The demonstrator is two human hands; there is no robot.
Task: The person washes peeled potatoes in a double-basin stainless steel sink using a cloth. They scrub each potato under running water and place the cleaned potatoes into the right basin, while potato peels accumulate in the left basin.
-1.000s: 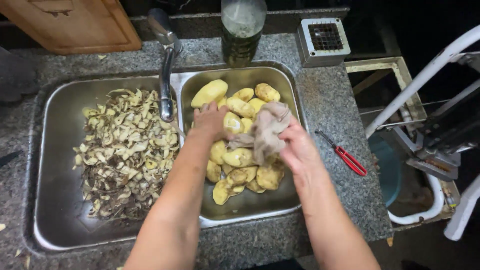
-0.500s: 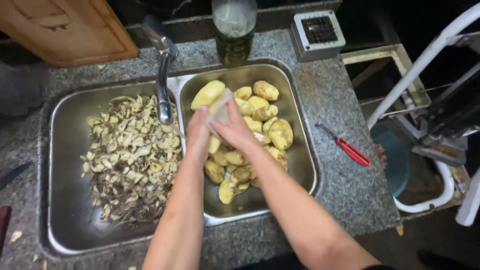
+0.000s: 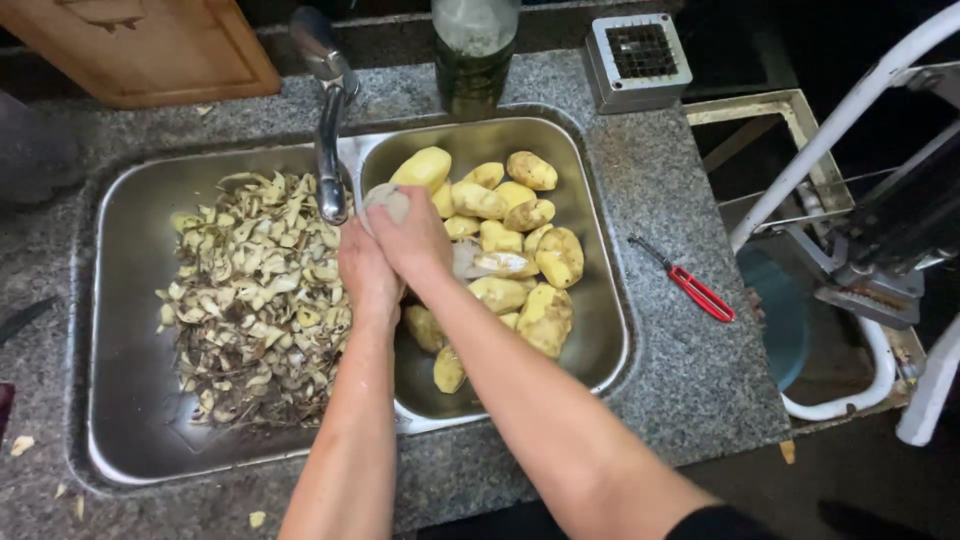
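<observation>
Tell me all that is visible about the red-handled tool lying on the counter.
The red-handled tool is a slim peeler-like utensil: a bright red handle, plastic by its look, with a thin dark metal end pointing up-left. It lies flat and slanted on the speckled grey stone counter, right of the potato-filled sink basin. Neither hand touches it; only the counter does. Its blade is too small to make out.

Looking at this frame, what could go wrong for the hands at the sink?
Both hands, left and right, wring a cloth right beside the faucet; knuckles might knock it. Water could drip onto the peeled potatoes. The red-handled peeler lies loose on the granite counter and might get swept off.
</observation>
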